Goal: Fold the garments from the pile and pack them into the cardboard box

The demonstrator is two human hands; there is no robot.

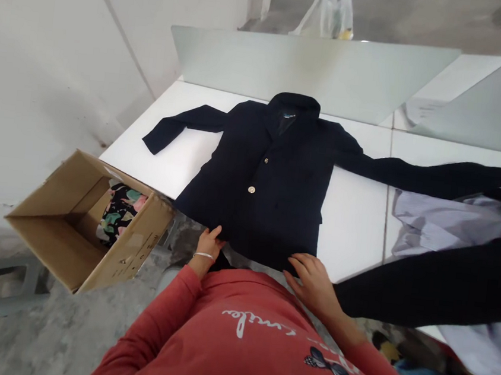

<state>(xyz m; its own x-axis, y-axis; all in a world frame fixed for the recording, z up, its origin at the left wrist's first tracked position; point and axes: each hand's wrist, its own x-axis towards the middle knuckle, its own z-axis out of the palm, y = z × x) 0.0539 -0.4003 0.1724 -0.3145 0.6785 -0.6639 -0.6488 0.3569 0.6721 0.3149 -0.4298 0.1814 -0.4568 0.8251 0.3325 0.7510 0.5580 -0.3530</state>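
A dark navy blazer [286, 185] lies front up on the white table, buttoned with gold-coloured buttons, its collar away from me and its sleeves spread to both sides. At the hem's left part, my left hand [209, 247] is closed on the cloth, thumb on top and the other fingers partly hidden. My right hand [314, 281] rests at the right part of the hem, fingers stretched over the edge and the thumb apart from them.
An open cardboard box [61, 221] with a floral-print cloth [120, 212] inside stands at the table's left. Black trousers-like cloth [437, 285] and pale garments [444, 223] pile up on the right. A frosted divider [307, 74] runs along the back, a plastic bag [329, 11] beyond it.
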